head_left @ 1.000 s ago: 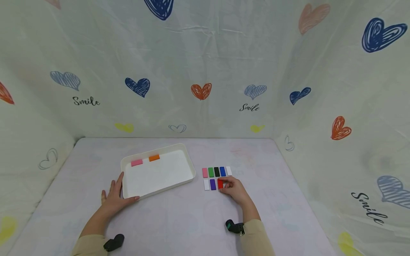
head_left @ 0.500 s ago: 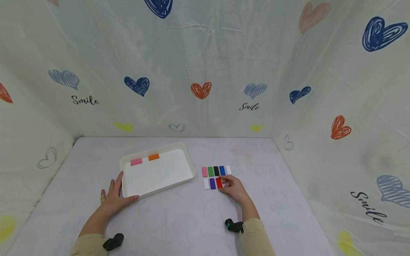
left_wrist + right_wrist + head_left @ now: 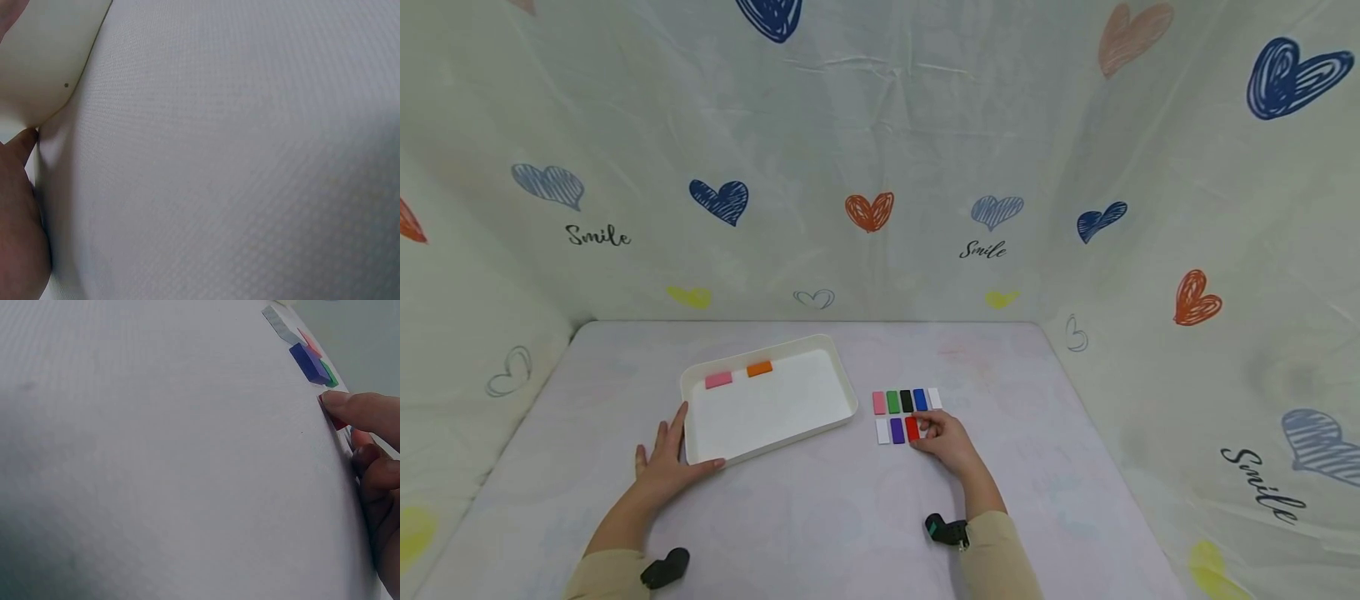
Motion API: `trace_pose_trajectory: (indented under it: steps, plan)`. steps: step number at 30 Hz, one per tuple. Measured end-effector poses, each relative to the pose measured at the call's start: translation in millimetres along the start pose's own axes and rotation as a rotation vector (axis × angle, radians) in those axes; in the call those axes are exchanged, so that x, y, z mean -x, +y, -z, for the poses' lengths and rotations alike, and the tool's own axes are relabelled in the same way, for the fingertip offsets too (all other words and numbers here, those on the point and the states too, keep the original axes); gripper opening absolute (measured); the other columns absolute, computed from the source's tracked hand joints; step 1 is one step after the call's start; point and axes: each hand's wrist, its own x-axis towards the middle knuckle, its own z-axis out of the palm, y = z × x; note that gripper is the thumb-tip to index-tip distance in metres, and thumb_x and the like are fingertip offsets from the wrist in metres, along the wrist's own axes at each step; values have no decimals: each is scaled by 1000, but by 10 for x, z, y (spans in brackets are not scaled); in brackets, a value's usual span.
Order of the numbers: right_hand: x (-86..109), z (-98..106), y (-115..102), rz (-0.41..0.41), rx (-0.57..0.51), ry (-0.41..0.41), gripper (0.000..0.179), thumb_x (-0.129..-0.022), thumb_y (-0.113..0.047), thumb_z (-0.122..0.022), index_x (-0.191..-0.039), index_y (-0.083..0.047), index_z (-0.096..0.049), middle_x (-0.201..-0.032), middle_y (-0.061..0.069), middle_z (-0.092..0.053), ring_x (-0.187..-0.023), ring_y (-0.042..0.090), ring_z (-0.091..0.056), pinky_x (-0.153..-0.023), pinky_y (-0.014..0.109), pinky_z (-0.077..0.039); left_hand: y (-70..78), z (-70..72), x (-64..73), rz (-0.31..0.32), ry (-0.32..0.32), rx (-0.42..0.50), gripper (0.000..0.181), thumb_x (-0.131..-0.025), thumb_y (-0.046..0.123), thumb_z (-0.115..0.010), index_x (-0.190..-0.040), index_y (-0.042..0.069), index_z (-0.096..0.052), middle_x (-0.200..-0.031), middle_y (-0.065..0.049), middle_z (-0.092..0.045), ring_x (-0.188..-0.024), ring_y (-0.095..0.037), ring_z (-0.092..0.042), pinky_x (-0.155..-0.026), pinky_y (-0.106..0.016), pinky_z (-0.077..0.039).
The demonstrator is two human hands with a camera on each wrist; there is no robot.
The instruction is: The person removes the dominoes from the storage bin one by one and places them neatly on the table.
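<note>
My right hand (image 3: 949, 442) pinches a small red block (image 3: 912, 429) by its two ends, thumb on the near end and a finger on the far end. In the right wrist view the thumb covers much of the red block (image 3: 337, 419). Left of it in the same row lie a purple block (image 3: 897, 431) and a white block (image 3: 882, 432). At the left end of the white tray (image 3: 775, 447), my left hand (image 3: 664, 471) rests with fingers spread, touching its side and front corner. A pink block (image 3: 718, 380) and an orange block (image 3: 759, 368) lie along the tray's back wall.
Behind the red block's row is another row: a pink block (image 3: 879, 403), a green block (image 3: 892, 402), a black block (image 3: 907, 401), a blue block (image 3: 921, 400) and a white block (image 3: 934, 398). A heart-printed curtain (image 3: 925, 167) rises behind the table (image 3: 820, 517).
The red block has shifted slightly left toward the purple block, with my right hand on it. My left hand stays at the tray.
</note>
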Motion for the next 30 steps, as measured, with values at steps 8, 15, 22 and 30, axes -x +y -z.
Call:
trace_pose_trajectory:
  steps: [8, 15, 22, 30]
  plan:
    - [27, -11, -34, -3, 5, 0, 45, -77, -2, -80, -120, -2, -66, -90, 4, -55, -69, 15, -48, -56, 22, -39, -7, 5, -3, -2, -3, -10, 126, -73, 45, -80, -154, 7, 9, -153, -37, -3, -142, -50, 11, -105, -64, 21]
    - [32, 10, -27, -2, -19, -4, 48, -77, -3, -81, -122, -2, -65, -90, 5, -55, -68, 15, -48, -55, 22, -39, -3, 10, -3, -11, -4, -9, 125, -73, 45, -80, -154, 7, 8, -153, -37, -3, -142, -50, 10, -105, -65, 20]
    - [69, 22, 6, -24, -173, 16, 49, -80, -5, -78, -127, -8, -63, -99, 7, -57, -66, 16, -50, -56, 21, -44, -21, 19, 15, -9, -9, -11, 126, -73, 45, -80, -154, 7, 8, -153, -37, -4, -142, -51, 9, -106, -65, 19]
    - [176, -132, -440, 44, -360, 0, 51, -80, 5, -75, -129, 1, -59, -106, 18, -57, -77, 15, -53, -64, 20, -51, 0, 15, 7, -13, -6, -3, 125, -73, 45, -80, -154, 6, 7, -154, -36, -3, -142, -50, 10, -106, -64, 20]
